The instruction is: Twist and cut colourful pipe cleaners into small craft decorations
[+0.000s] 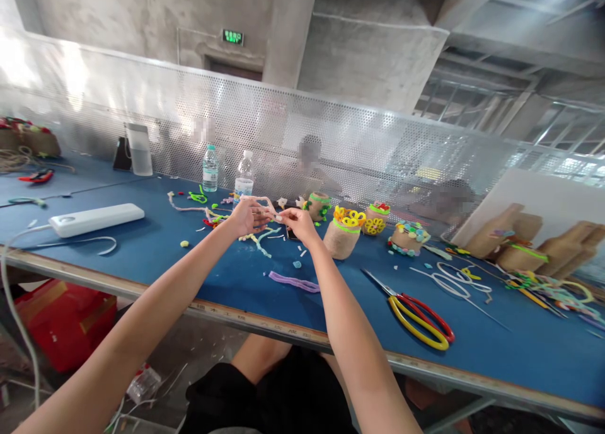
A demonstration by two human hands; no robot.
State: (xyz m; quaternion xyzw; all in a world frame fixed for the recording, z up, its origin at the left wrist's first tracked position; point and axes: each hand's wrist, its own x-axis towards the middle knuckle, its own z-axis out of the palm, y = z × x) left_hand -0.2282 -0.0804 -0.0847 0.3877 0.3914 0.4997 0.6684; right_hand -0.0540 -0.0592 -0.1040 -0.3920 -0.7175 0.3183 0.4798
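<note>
Both my hands are raised over the blue table, fingertips meeting at a pale pink fuzzy strand (265,201) like a pipe cleaner. My left hand (248,218) has the strand looped over it and pinches it near the right fingers. My right hand (299,222) closes thumb and fingers on the same strand. Fingers hide part of it. Just right of my hands stands a twine-wrapped jar (341,242) topped with yellow loop flowers (350,217). Below them lies a purple bundle of fuzzy stems (293,283). Pale blue-green stems (263,244) lie under my left hand.
Scissors (411,317) with red and yellow handles lie at right. White cord (454,279) and more wrapped jars (409,239) are beyond. Two bottles (210,169) stand by the perforated metal screen (184,106). A white power strip (97,220) lies left. Twine-wrapped bottles (496,231) stand far right.
</note>
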